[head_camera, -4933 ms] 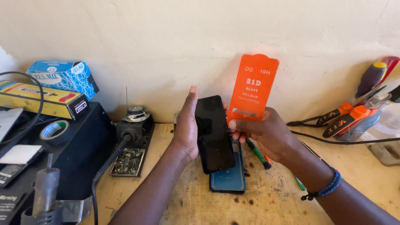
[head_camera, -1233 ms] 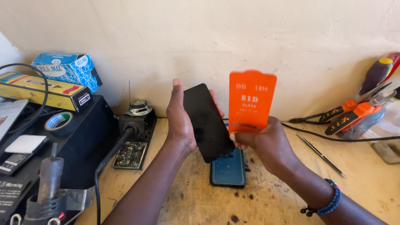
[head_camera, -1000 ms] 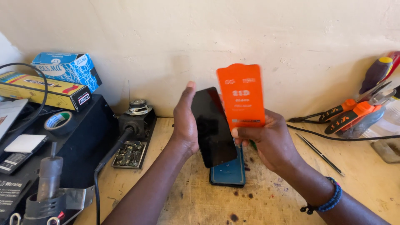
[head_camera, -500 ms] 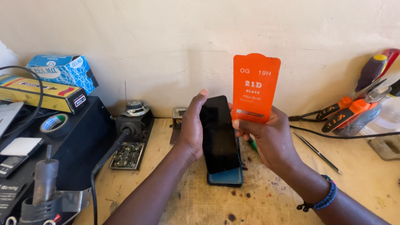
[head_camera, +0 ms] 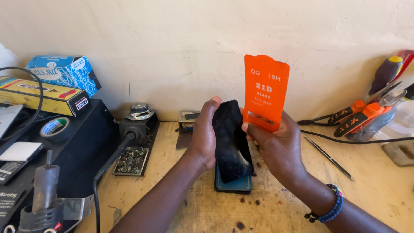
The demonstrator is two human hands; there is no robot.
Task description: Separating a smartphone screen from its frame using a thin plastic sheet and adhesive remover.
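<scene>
1. Head view: we hold a black glass sheet (head_camera: 232,142) upright in front of us, over a blue phone (head_camera: 233,184) that lies flat on the bench (head_camera: 379,190). The sheet's lower edge hangs just above the phone, and we cannot tell if they touch.
2. Half a second ago the sheet stood lower and squarer over the phone; now we have it tipped a little, top leaning left, and the orange packet (head_camera: 265,98) sits higher against the wall. We judge the sheet is being checked against the phone, not laid down yet.
3. Our left hand (head_camera: 203,139) is closed on the sheet's left edge, fingertips curled over its top corner, wrist bent up from the bench.
4. Our right hand (head_camera: 279,147) grips the packet by its lower end, thumb pressed toward the sheet's right edge. The forearm comes in from the lower right with a bead bracelet (head_camera: 327,209) on the wrist.
5. Around us: tweezers (head_camera: 328,158) lie right of the hand, orange cutters (head_camera: 360,116) sit near the wall, and a soldering stand (head_camera: 137,125) is on the left.
</scene>
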